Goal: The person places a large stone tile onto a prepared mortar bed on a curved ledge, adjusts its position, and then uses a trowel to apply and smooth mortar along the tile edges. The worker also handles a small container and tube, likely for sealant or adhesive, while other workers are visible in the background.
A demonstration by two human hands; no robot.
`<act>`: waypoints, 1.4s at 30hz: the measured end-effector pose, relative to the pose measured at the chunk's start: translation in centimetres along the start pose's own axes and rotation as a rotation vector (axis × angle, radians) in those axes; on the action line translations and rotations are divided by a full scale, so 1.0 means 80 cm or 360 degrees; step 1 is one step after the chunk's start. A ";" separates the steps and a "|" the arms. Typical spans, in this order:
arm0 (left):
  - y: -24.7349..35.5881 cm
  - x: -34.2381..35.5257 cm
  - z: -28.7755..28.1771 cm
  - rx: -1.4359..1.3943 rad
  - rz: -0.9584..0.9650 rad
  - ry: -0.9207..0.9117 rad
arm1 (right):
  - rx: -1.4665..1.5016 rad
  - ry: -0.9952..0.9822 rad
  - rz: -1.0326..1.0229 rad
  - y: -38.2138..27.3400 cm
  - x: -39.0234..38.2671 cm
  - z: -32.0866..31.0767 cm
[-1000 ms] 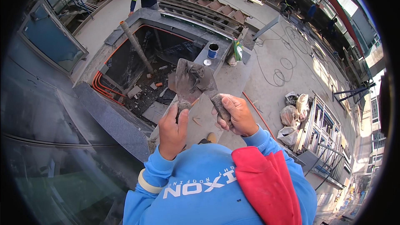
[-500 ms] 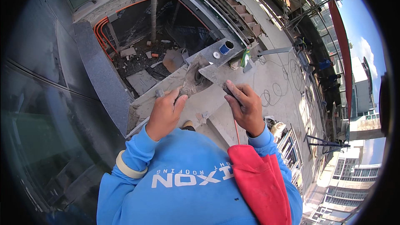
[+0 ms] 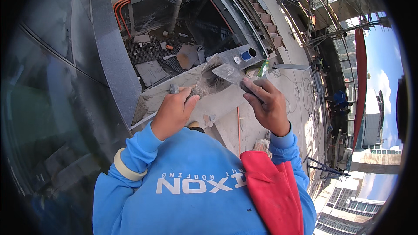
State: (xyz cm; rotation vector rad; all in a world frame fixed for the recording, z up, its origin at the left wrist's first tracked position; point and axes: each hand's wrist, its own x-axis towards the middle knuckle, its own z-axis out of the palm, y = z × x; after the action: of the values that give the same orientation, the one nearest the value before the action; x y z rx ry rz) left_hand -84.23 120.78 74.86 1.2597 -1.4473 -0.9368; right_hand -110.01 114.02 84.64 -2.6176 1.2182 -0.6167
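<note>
My left hand (image 3: 172,112) is closed round the handle of a mortar-caked, scoop-shaped tool (image 3: 210,80), whose stubby grey end sticks out to the left of my fist. Its hollow face is smeared with grey paste; its exact kind I cannot make out. In my right hand (image 3: 268,106) a trowel (image 3: 230,73) is gripped by its handle, the flat grey blade pointing left over the scoop-shaped tool's rim. Whether the two touch is unclear. Beyond them, on the grey ledge (image 3: 260,48), stand an opened blue can (image 3: 248,54) and a round white lid (image 3: 237,59).
A sunken pit (image 3: 156,56) with rubble, mesh and an upright pole (image 3: 180,6) lies ahead. Orange conduits (image 3: 121,14) run along its left edge. Glass panels (image 3: 56,117) rise on my left. A green packet (image 3: 263,68) and loose cables lie to the right; scaffolding stands beyond.
The trowel blade has shifted up and left over the scoop-shaped tool, and my right wrist has tilted. My view has turned a little, moving the pit and can rightward in the picture.
</note>
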 end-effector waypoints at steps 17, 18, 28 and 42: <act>0.011 0.040 0.036 -0.0088 -0.0468 -0.0022 | 0.0072 -0.0323 -0.0284 0.084 0.051 -0.016; 0.013 0.050 0.046 -0.0076 -0.0497 -0.0037 | 0.0054 -0.0385 -0.0339 0.101 0.054 -0.025; 0.024 0.143 0.144 -0.0611 -0.0789 -0.0112 | 0.0970 -0.0500 -0.0446 0.311 0.125 -0.063; 0.068 0.123 0.114 -0.0983 -0.0427 0.0025 | 0.1360 -0.0903 -0.0719 0.356 0.177 0.001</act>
State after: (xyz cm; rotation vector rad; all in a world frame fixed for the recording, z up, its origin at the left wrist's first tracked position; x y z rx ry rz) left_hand -94.41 111.60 79.62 0.9943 -0.8757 -1.4158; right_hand -121.38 84.82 79.04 -2.0602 0.1190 -0.3030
